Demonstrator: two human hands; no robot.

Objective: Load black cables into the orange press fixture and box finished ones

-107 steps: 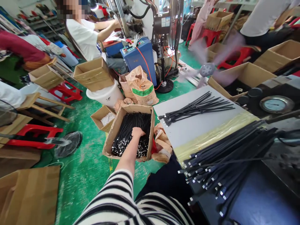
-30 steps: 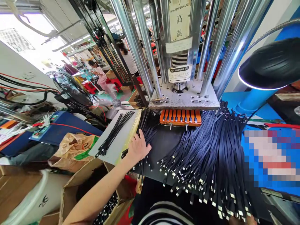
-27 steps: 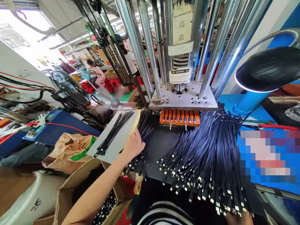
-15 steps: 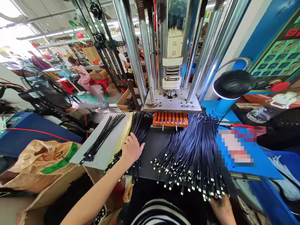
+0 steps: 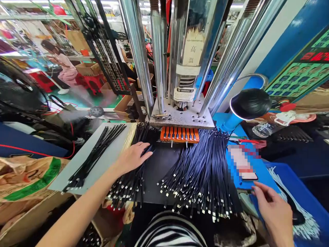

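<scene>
My left hand (image 5: pixel 133 157) rests on a bundle of black cables (image 5: pixel 128 187) left of centre, its fingers apart and pointing right. My right hand (image 5: pixel 273 209) is at the right, beside the lower edge of the blue surface, with thumb and fingers curled near each other and a gap between them; nothing shows in it. Between the hands lies a large spread of black cables (image 5: pixel 205 171) with metal plug ends toward me. An orange slotted fixture (image 5: pixel 180 134) holding several black connectors sits under the metal plate (image 5: pixel 181 118) of the press.
A smaller black cable bundle (image 5: pixel 96 154) lies on a grey board (image 5: pixel 61 178) at the left. A black lamp (image 5: pixel 250 104) stands at the right, above a phone-like object (image 5: pixel 243 161). Pale cables (image 5: pixel 305 219) fill a blue bin. A person (image 5: pixel 61 65) sits far back.
My right hand has moved up and right, from below the large cable spread to beside the blue surface. My left hand still lies over its bundle, now turned more to the right. The view has shifted.
</scene>
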